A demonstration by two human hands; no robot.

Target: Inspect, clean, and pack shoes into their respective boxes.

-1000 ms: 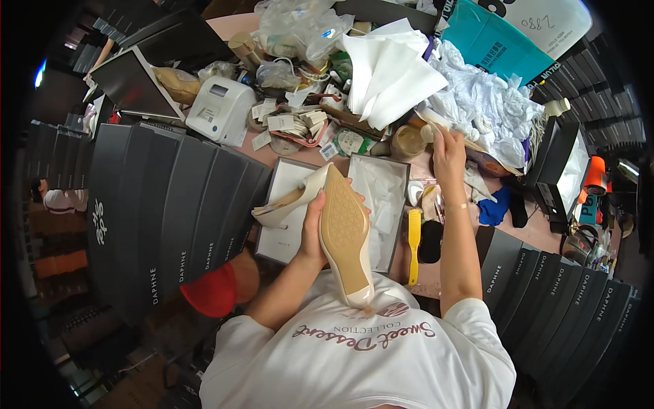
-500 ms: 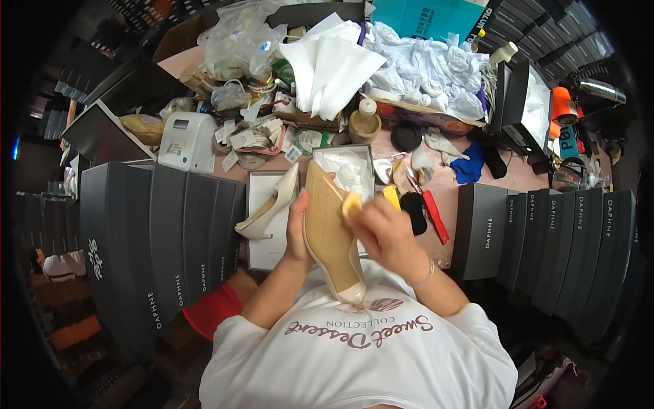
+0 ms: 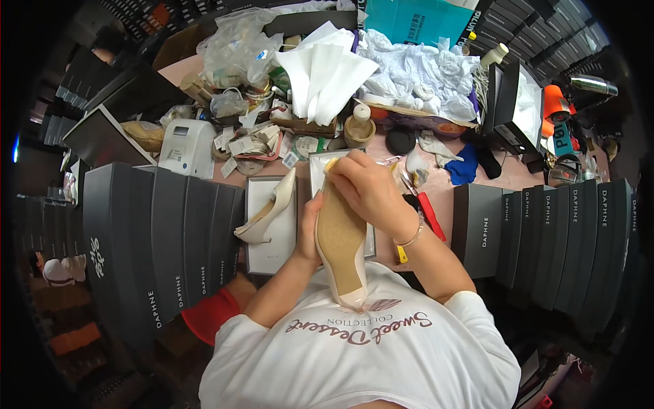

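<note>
A pale high-heeled shoe (image 3: 345, 238) is held in front of my chest with its tan sole facing up and its heel end toward me. My left hand (image 3: 310, 228) is closed around the shoe's left side. Against the toe end of the sole, my right hand (image 3: 373, 194) pinches a small yellow pad (image 3: 330, 165), mostly covered by the fingers. The matching shoe (image 3: 267, 213) lies on its side in the left part of an open shoe box (image 3: 262, 262) just beyond. My right hand and the held shoe hide much of the box's other part.
Dark shoe boxes stand in rows at left (image 3: 129, 245) and right (image 3: 480, 235). Behind the open box are a white label printer (image 3: 185, 148), a brown jar (image 3: 359, 131), white paper sheets (image 3: 327, 75) and crumpled tissue (image 3: 422, 75). A red-handled tool (image 3: 430, 215) lies right of my hand.
My right hand has moved from the sole's right edge up to the toe end, taking the yellow pad along. The shoe has shifted slightly, still in my left hand.
</note>
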